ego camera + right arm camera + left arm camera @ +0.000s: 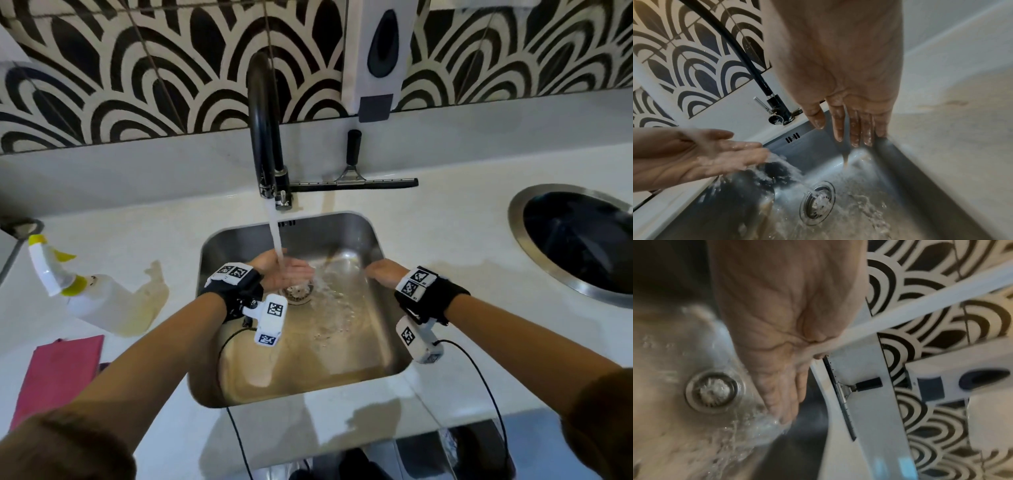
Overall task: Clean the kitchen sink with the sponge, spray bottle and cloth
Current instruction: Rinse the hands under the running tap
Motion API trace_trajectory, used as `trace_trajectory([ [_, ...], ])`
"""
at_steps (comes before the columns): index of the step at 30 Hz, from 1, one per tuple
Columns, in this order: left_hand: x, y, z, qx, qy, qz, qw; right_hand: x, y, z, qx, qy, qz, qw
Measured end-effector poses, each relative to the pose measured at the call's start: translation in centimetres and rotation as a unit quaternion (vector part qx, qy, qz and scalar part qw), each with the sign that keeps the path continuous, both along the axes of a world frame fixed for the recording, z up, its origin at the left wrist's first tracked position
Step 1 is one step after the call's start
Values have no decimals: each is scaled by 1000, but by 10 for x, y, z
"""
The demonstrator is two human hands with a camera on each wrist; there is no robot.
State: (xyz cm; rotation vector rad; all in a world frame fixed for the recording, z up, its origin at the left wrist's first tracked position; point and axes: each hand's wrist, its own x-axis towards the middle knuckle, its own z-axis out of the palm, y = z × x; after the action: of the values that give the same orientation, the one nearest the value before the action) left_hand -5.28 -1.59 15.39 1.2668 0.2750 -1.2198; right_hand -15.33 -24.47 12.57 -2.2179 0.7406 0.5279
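Observation:
Water runs from the black tap (263,137) into the steel sink (342,359) and onto my left hand (287,270), held flat and palm-up over the drain (298,291). In the left wrist view that left hand (781,386) has straight fingers and holds nothing. My right hand (380,270) hovers by the sink's right wall, wet fingers (857,129) straight and empty. The white spray bottle (99,298) lies on its side on the counter at the left. A pink cloth (58,373) lies flat near the front left edge. No sponge shows.
A black squeegee (356,178) rests on the counter behind the sink. A white soap dispenser (376,58) hangs on the patterned tile wall. A round steel-rimmed bin opening (579,240) sits in the counter at the right. A yellowish puddle (154,284) lies beside the bottle.

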Motion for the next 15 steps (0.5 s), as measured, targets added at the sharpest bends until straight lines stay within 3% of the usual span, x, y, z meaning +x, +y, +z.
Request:
trace_trajectory([
  [2, -3, -6, 4, -27, 2, -6, 1000, 1, -10, 0, -32, 13, 49, 998],
  [6, -5, 10, 3, 11, -13, 33, 999, 0, -24, -2, 20, 1, -4, 1000],
  [11, 3, 30, -2, 59, -24, 70, 996, 1, -21, -3, 11, 16, -8, 1000],
  [15, 5, 11, 7, -6, -14, 33, 999, 8, -14, -10, -9, 26, 18, 999],
])
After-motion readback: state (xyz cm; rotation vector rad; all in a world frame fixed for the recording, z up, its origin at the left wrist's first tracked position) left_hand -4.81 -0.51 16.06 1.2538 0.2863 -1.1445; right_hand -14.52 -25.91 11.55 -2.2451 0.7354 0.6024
